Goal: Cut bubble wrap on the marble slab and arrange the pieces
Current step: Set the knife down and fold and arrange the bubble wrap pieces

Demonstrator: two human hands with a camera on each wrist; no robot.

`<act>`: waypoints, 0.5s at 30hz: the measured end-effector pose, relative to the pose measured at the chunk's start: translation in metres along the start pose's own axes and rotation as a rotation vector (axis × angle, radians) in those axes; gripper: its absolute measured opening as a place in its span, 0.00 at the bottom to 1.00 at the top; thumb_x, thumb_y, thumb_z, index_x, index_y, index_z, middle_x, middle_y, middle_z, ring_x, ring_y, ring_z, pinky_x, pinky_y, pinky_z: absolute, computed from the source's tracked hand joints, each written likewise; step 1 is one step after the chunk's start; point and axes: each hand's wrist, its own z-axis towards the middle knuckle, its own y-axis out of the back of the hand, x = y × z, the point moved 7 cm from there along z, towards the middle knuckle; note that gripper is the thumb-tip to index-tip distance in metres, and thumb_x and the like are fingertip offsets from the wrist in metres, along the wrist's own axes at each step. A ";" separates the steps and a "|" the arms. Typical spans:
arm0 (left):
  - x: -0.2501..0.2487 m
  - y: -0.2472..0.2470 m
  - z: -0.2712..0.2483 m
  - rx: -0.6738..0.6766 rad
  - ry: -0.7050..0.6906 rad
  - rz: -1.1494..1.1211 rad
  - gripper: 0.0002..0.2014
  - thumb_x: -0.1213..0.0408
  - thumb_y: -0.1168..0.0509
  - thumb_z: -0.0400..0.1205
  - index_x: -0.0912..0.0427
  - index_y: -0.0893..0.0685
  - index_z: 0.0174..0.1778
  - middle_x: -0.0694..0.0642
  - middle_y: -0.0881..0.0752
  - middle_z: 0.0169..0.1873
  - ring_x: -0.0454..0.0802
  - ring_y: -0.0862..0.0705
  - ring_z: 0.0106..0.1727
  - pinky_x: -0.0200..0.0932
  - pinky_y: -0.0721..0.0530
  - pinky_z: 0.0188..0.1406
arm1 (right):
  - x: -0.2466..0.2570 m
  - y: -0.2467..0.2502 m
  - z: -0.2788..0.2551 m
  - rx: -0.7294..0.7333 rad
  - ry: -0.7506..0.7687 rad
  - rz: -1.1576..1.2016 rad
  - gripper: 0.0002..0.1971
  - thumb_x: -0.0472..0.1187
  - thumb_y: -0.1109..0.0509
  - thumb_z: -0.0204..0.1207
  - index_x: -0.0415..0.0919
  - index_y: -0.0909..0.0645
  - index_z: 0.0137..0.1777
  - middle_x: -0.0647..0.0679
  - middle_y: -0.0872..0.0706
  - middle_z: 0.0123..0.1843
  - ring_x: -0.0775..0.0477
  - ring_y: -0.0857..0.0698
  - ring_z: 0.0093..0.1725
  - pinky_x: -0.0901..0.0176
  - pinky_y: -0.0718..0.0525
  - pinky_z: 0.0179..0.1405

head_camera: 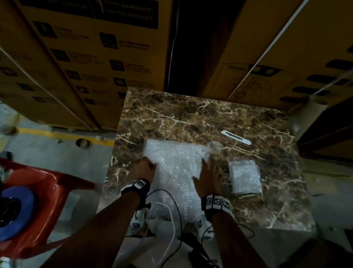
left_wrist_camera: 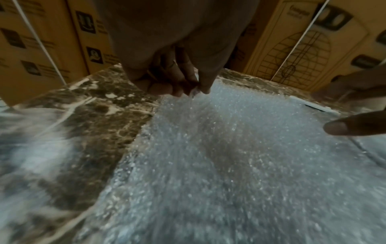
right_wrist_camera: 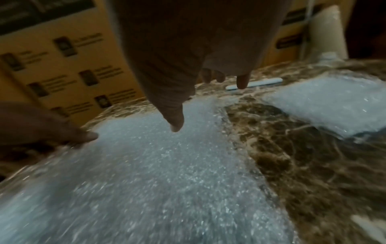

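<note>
A long bubble wrap sheet [head_camera: 176, 172] lies flat on the brown marble slab [head_camera: 193, 118] and hangs over its near edge. My left hand [head_camera: 150, 164] pinches the sheet's left edge between thumb and curled fingers [left_wrist_camera: 194, 92]. My right hand [head_camera: 207, 168] lies spread over the sheet's right edge; in the right wrist view its straight fingers [right_wrist_camera: 175, 125] point down at the wrap. A small stack of cut bubble wrap pieces [head_camera: 245, 177] sits to the right of that hand. A white cutter [head_camera: 235, 137] lies on the slab beyond it.
Tall cardboard boxes [head_camera: 89, 53] stand right behind the slab and to its left. A cardboard tube [head_camera: 308, 116] leans at the back right corner. A red plastic chair [head_camera: 40, 186] holding a blue round thing stands at the left. Cables [head_camera: 165, 207] hang at the slab's near edge.
</note>
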 end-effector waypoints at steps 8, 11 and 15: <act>-0.018 -0.001 0.001 0.019 -0.034 -0.270 0.08 0.65 0.33 0.86 0.66 0.15 0.55 0.68 0.10 0.52 0.65 0.13 0.55 0.47 0.21 0.55 | 0.031 -0.051 -0.043 0.336 0.275 0.018 0.41 0.53 0.28 0.83 0.58 0.47 0.90 0.52 0.52 0.92 0.44 0.52 0.91 0.23 0.46 0.84; -0.001 -0.008 0.003 0.033 0.038 -0.456 0.12 0.51 0.35 0.84 0.55 0.19 0.42 0.64 0.10 0.45 0.64 0.12 0.48 0.58 0.13 0.57 | 0.034 -0.052 -0.044 0.348 0.262 0.014 0.39 0.50 0.30 0.84 0.56 0.47 0.90 0.52 0.55 0.92 0.43 0.55 0.91 0.23 0.48 0.82; -0.014 -0.004 -0.013 0.058 -0.029 -0.581 0.15 0.52 0.24 0.80 0.58 0.19 0.46 0.56 0.11 0.42 0.54 0.10 0.46 0.51 0.11 0.50 | 0.036 -0.045 -0.048 0.409 0.326 -0.022 0.40 0.51 0.32 0.86 0.52 0.50 0.91 0.50 0.58 0.93 0.40 0.59 0.91 0.25 0.48 0.83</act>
